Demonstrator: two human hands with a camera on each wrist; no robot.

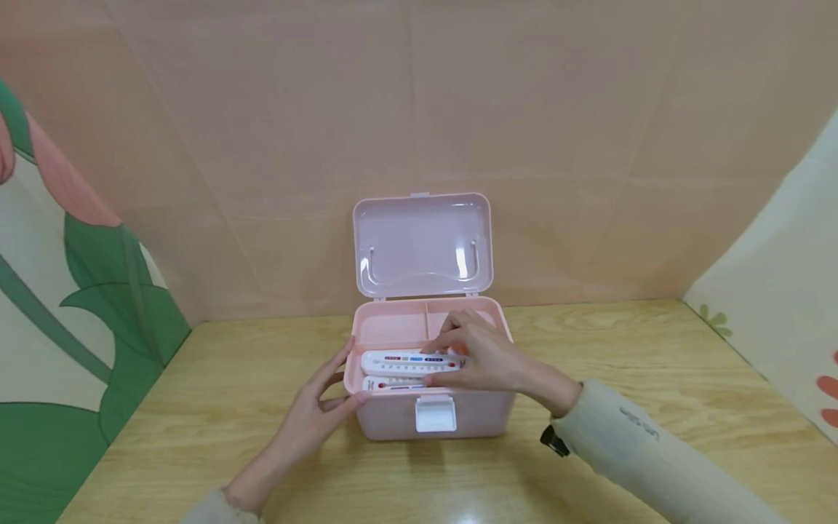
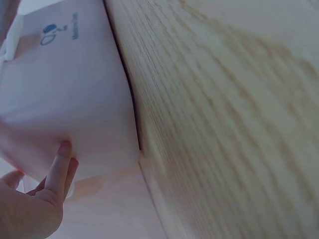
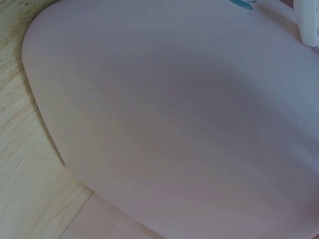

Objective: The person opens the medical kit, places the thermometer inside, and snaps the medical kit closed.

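Note:
A pink medicine box point(image 1: 432, 415) stands on the wooden table with its lid point(image 1: 422, 247) raised. My right hand point(image 1: 487, 356) reaches into its top tray and pinches a white thermometer point(image 1: 402, 362), thumb at the front edge and fingers at the back. Just in front of it lies a second white thermometer point(image 1: 386, 383), partly covered. My left hand point(image 1: 314, 407) rests on the box's front left corner, thumb by the front rim. In the left wrist view, straight fingers point(image 2: 61, 162) touch the box's side. The right wrist view shows mostly the box wall point(image 3: 164, 114).
A divider point(image 1: 427, 320) splits the back of the tray. Something orange point(image 1: 461, 350) shows beside my right hand. A white latch point(image 1: 435, 414) hangs on the box front. Behind the table rises a beige backdrop point(image 1: 275, 145), with printed panels at both sides.

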